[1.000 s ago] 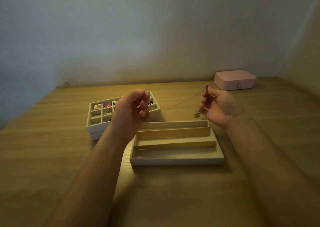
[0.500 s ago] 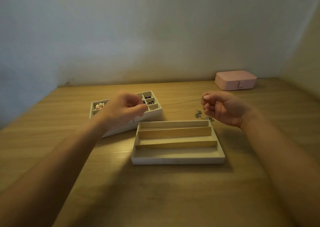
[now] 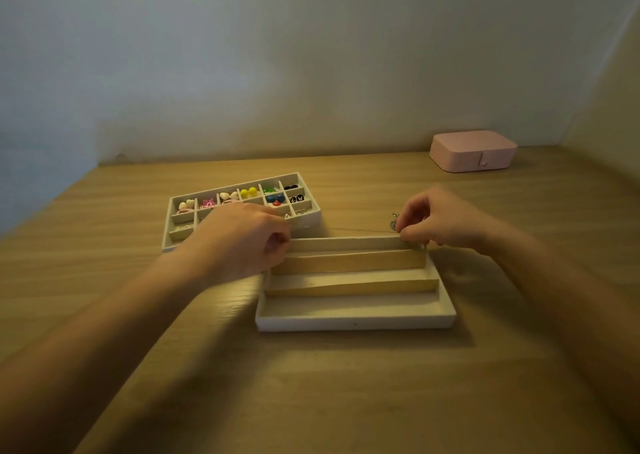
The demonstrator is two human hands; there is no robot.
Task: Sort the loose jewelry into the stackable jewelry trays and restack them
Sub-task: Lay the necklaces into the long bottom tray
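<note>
Your left hand [image 3: 242, 238] and right hand [image 3: 440, 221] have lowered to the tray [image 3: 353, 323], fingers [image 3: 407, 226] pinching the necklace [image 3: 363, 230] taut between them; releasing unevenly could bunch or tangle it.

On the worktop [image 3: 329, 394], the slotted tray [image 3: 356, 323] lies at centre. The compartment tray [image 3: 308, 219], holding earrings [image 3: 249, 192], sits at its 10 o'clock. The box [image 3: 472, 150] stands well apart at 1 o'clock.

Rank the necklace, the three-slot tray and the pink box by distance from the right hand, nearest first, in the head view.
1. necklace, pinched in the right hand.
2. three-slot tray, just beneath it.
3. pink box, far back right.
</note>
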